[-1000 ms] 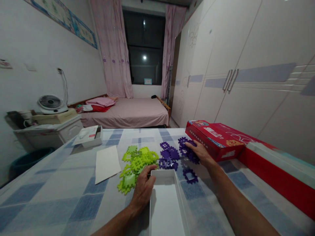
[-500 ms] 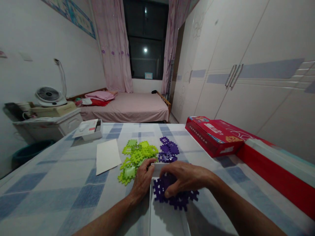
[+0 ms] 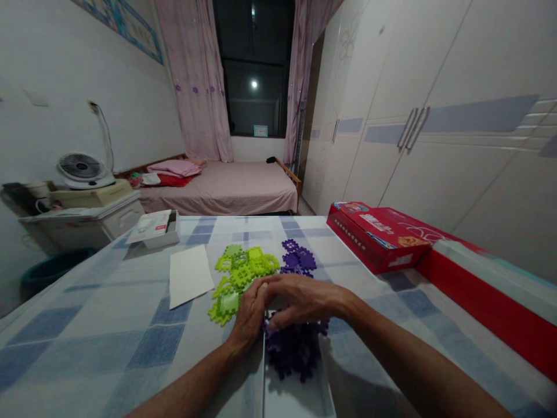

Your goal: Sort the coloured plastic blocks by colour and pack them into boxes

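A shallow white box (image 3: 296, 400) lies lengthwise in front of me, with a heap of dark purple notched puzzle pieces (image 3: 296, 351) in its far part. Some of the pieces jut over its right wall. My left hand (image 3: 250, 316) grips the box's left wall near the far corner. Over the far end of the box is my right hand (image 3: 300, 296), fingers bent and apart from the thumb. Its thumb is at the heap, and its fingertips meet my left hand. Beyond my hands lie lime-green pieces (image 3: 248, 267) and more purple pieces (image 3: 300, 258).
Left of the green pieces rests a white card (image 3: 189, 277). A small open white box (image 3: 165, 229) stands at the table's far left. A large red box (image 3: 378, 235) and a long red-sided tray (image 3: 487, 307) occupy the right side. Blue-and-white checked cloth (image 3: 108, 325) covers the table.
My right hand has moved left and slightly away from me, to my left hand. The purple pieces under it have shifted left and sit more within the box.
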Demonstrator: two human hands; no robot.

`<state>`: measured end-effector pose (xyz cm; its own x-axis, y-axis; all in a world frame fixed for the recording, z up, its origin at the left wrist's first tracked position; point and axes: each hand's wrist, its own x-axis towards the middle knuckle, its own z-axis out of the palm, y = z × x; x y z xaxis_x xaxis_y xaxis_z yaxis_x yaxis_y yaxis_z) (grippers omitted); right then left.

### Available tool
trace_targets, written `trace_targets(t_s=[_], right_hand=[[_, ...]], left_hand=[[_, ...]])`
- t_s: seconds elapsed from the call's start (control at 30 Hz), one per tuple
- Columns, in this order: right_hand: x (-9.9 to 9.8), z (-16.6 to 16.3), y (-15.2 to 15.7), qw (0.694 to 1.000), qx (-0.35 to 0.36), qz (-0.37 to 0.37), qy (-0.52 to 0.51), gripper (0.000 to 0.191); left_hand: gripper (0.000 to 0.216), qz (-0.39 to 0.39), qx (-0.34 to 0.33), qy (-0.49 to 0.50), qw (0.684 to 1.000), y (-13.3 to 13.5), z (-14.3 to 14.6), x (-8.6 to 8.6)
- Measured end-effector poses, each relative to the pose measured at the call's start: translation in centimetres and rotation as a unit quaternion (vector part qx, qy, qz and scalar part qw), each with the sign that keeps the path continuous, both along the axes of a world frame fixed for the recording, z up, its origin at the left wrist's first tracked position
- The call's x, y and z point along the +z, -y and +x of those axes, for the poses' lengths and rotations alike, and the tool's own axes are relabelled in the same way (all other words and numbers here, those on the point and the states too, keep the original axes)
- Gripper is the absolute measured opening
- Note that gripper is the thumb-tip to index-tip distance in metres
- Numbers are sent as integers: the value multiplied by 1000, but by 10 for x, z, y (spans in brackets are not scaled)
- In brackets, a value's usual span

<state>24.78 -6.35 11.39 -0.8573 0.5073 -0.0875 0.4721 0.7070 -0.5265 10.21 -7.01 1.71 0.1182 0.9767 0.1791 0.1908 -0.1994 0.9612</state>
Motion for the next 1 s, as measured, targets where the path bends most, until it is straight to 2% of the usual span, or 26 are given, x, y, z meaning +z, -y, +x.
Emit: trace_targets(t_s=[0.1, 0.17, 0.27, 0.33, 0.5, 0.6, 0.67, 0.73, 0.83, 0.93, 1.0], right_hand=[[3, 18, 2, 987, -125, 47, -87, 21], [7, 36, 8, 972, -208, 38, -101, 18], [7, 61, 21, 963, -255, -15, -85, 18], [2, 74, 31, 960, -274, -20, -58, 19], [-26, 84, 46, 961, -274, -24, -6, 46], [-42, 82, 45, 959, -283, 6, -5, 54], [-45, 81, 43, 951, -308, 22, 8, 57], [-41, 83, 43, 938, -345, 38, 6, 59], [-24, 81, 47, 928, -366, 58, -38, 59], [-4, 69, 56, 952, -295, 37, -71, 70], [1, 59, 61, 968, -240, 35, -64, 75]], left_hand=[[35, 7, 10, 1, 1000, -1, 1, 0], [35, -10, 26, -8, 1000, -1, 2, 1], [34, -19, 30, -14, 999, 0, 4, 2], [32, -6, 29, -19, 999, 1, 5, 3], [31, 0, 23, -37, 999, 4, 5, 8], [31, 2, -22, -6, 1000, 5, 3, 9], [37, 21, -61, -4, 998, 4, 2, 7], [42, 35, -84, -17, 996, 4, 2, 6], [34, 20, -68, -9, 997, 3, 3, 5], [35, 0, -43, 17, 999, 2, 3, 7], [37, -1, -37, 25, 999, 2, 2, 7]])
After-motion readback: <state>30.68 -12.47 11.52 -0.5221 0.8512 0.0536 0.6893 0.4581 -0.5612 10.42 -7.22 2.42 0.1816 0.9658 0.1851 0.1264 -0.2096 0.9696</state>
